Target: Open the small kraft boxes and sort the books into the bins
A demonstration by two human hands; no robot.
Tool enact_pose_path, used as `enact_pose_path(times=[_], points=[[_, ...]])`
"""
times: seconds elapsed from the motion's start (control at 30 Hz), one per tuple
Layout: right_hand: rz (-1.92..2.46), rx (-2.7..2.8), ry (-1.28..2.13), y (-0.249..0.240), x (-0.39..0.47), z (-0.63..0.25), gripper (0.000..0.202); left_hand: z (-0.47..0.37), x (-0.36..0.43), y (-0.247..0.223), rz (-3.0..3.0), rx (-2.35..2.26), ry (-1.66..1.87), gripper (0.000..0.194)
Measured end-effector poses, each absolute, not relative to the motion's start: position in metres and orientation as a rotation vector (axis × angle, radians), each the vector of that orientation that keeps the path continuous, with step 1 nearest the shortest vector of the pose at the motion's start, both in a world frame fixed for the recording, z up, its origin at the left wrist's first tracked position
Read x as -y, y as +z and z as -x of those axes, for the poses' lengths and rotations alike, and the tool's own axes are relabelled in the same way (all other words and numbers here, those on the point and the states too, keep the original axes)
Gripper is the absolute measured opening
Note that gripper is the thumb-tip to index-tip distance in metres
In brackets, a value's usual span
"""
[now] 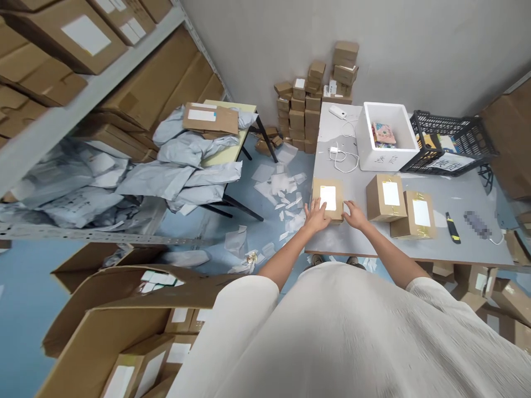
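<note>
A small cardboard box (322, 188) with a white label on top sits at the left edge of the grey table (348, 243). My left hand (317, 215) rests over the box's near left part, fingers spread and touching the label's lower edge. Beside the box's right side is my right hand (354, 214), fingers and thumb apart, the tips at or very near the cardboard. To the right stand two more labelled boxes, one box (375, 200) close against another box (409, 224), both with yellowish tape.
Further back are a white foam bin (371, 160) and a black crate (452, 157). A black-and-yellow cutter (453, 228) lies to the right. White cables (344, 157) trail on the table. Paper scraps (282, 188) litter the floor. Grey parcels (182, 152) and a shelf (136, 50) fill the left.
</note>
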State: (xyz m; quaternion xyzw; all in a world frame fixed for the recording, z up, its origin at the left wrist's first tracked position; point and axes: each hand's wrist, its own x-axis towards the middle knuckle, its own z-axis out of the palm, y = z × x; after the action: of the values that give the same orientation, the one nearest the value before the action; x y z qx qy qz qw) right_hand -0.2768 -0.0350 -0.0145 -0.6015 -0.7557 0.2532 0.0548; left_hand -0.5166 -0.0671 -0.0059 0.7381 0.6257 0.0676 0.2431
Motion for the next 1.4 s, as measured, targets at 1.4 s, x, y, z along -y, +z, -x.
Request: enact_pose_path(times=[1.4], points=[[1.737, 2.444, 0.589, 0.033, 0.032, 0.148, 0.063, 0.38, 0.055, 0.007, -1.884, -1.865, 0.343, 0.06]])
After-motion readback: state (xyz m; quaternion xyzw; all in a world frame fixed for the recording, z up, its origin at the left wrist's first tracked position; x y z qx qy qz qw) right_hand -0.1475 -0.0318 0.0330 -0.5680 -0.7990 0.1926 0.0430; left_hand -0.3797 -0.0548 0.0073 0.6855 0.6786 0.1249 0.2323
